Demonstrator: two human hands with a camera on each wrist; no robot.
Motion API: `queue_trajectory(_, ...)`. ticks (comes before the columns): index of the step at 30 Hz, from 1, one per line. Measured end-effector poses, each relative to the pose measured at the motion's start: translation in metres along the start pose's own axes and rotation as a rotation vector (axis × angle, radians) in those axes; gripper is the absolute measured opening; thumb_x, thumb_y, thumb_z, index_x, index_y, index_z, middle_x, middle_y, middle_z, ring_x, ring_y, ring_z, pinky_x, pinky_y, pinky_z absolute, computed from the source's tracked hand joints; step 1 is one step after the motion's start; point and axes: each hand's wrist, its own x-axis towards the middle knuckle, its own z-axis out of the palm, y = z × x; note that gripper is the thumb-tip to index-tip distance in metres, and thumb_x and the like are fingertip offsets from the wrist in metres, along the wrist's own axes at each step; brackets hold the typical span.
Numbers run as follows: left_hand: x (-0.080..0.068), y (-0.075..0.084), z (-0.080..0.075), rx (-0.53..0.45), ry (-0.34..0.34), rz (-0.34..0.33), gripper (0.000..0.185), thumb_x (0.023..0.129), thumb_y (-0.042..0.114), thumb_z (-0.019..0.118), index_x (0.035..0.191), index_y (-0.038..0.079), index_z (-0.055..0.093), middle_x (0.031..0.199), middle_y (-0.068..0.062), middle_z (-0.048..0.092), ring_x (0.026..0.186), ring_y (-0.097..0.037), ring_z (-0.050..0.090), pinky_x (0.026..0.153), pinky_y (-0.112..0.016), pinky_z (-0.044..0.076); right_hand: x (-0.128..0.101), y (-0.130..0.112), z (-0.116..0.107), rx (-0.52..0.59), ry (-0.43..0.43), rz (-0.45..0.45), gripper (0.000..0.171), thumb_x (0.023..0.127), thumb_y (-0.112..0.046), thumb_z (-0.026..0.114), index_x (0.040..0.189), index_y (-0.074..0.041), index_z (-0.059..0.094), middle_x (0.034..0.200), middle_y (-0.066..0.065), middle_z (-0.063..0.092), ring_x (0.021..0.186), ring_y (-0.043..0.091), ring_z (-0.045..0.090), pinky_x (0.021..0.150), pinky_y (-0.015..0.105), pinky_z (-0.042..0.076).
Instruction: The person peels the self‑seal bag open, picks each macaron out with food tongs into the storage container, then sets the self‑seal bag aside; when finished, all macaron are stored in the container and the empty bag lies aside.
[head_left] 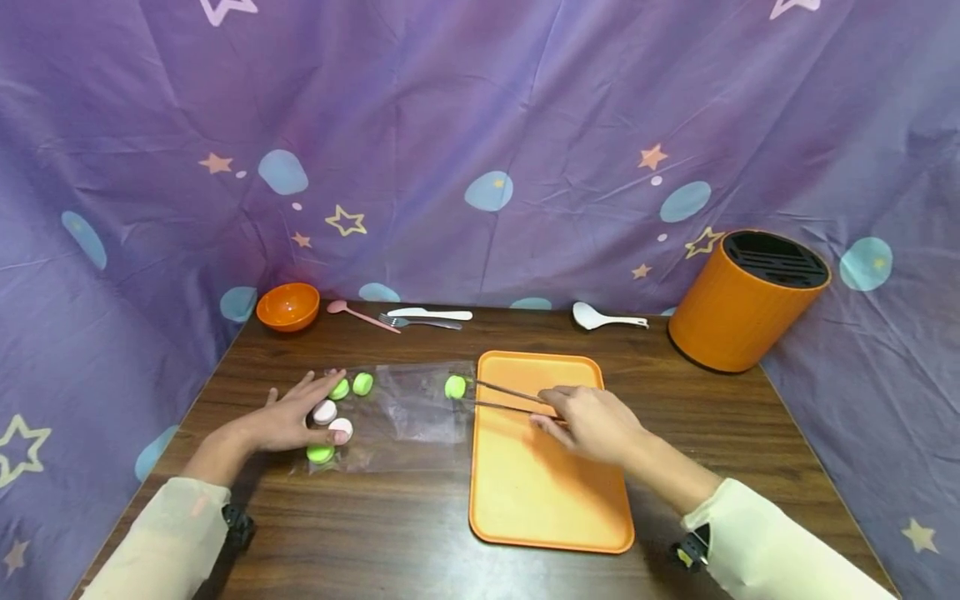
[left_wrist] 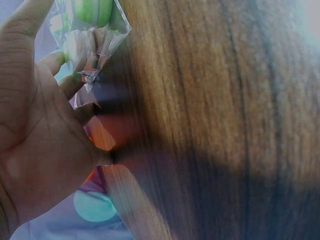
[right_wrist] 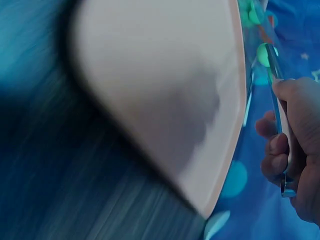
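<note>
Tongs (head_left: 510, 397), gripped by the right hand (head_left: 592, 421) over the orange tray (head_left: 547, 500), pinch a green macaron (head_left: 454, 387) at the mouth of the clear bag (head_left: 408, 412) near the table's (head_left: 390, 533) left edge. The left hand (head_left: 288, 417) lies flat, fingers straight, on the bag's macarons. The left wrist view shows the palm (left_wrist: 30, 150) against the bag (left_wrist: 92, 50). The right wrist view shows fingers (right_wrist: 280, 150) curled around the tongs (right_wrist: 280, 100) beside the tray (right_wrist: 165, 90).
</note>
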Motion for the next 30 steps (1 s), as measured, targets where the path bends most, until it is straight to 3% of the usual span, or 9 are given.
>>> queue_trajectory(3, -0.001, 0.0, 0.0, 0.004, -0.001, -0.001, 0.116, 0.093, 0.064, 0.081, 0.179, 0.017, 0.018, 0.185, -0.023, 0.014, 0.169, -0.058, 0.002, 0.116, -0.097, -0.003, -0.015, 0.012, -0.008, -0.001, 0.007, 0.024, 0.028, 0.101, -0.036, 0.082, 0.11, -0.009, 0.078, 0.071, -0.007, 0.06, 0.058, 0.004, 0.047, 0.049, 0.025, 0.041)
queue_trajectory(6, -0.001, 0.0, 0.0, 0.003, -0.003, -0.004, 0.116, 0.093, 0.064, 0.081, 0.179, 0.018, 0.018, 0.185, -0.022, 0.015, 0.169, -0.058, 0.002, 0.116, -0.097, -0.002, -0.028, 0.023, -0.016, -0.01, 0.003, 0.049, 0.027, 0.1, -0.035, 0.083, 0.109, -0.009, 0.078, 0.073, -0.006, 0.064, 0.059, 0.004, 0.048, 0.049, 0.026, 0.042)
queue_trajectory(9, -0.002, 0.0, -0.001, 0.003, -0.006, -0.004, 0.116, 0.094, 0.064, 0.08, 0.179, 0.018, 0.017, 0.185, -0.022, 0.015, 0.169, -0.057, 0.002, 0.116, -0.097, -0.002, -0.039, 0.033, -0.022, -0.028, -0.003, 0.07, 0.027, 0.1, -0.034, 0.084, 0.11, -0.009, 0.079, 0.081, -0.001, 0.073, 0.062, 0.007, 0.056, 0.049, 0.03, 0.047)
queue_trajectory(15, -0.004, 0.001, -0.001, 0.0, -0.007, -0.001, 0.117, 0.093, 0.064, 0.081, 0.179, 0.017, 0.017, 0.185, -0.023, 0.014, 0.169, -0.058, 0.001, 0.115, -0.098, -0.003, -0.049, 0.047, -0.023, -0.033, -0.053, 0.111, 0.023, 0.101, -0.033, 0.082, 0.106, -0.01, 0.078, 0.079, -0.003, 0.072, 0.064, 0.012, 0.064, 0.051, 0.034, 0.05)
queue_trajectory(21, -0.001, 0.002, 0.001, -0.005, 0.001, 0.017, 0.118, 0.092, 0.062, 0.084, 0.178, 0.015, 0.019, 0.185, -0.024, 0.015, 0.169, -0.059, 0.002, 0.114, -0.098, -0.003, -0.046, 0.048, -0.015, -0.032, -0.074, 0.142, 0.033, 0.101, -0.033, 0.081, 0.118, -0.005, 0.08, 0.096, 0.009, 0.083, 0.079, 0.025, 0.078, 0.059, 0.044, 0.061)
queue_trajectory(30, 0.002, 0.0, 0.003, -0.003, 0.007, 0.016, 0.119, 0.091, 0.062, 0.085, 0.178, 0.014, 0.019, 0.184, -0.026, 0.016, 0.168, -0.06, 0.002, 0.115, -0.098, -0.004, -0.034, 0.044, -0.01, -0.013, -0.091, 0.171, 0.031, 0.103, -0.035, 0.079, 0.118, -0.008, 0.078, 0.071, -0.006, 0.061, 0.06, 0.007, 0.05, 0.049, 0.032, 0.046)
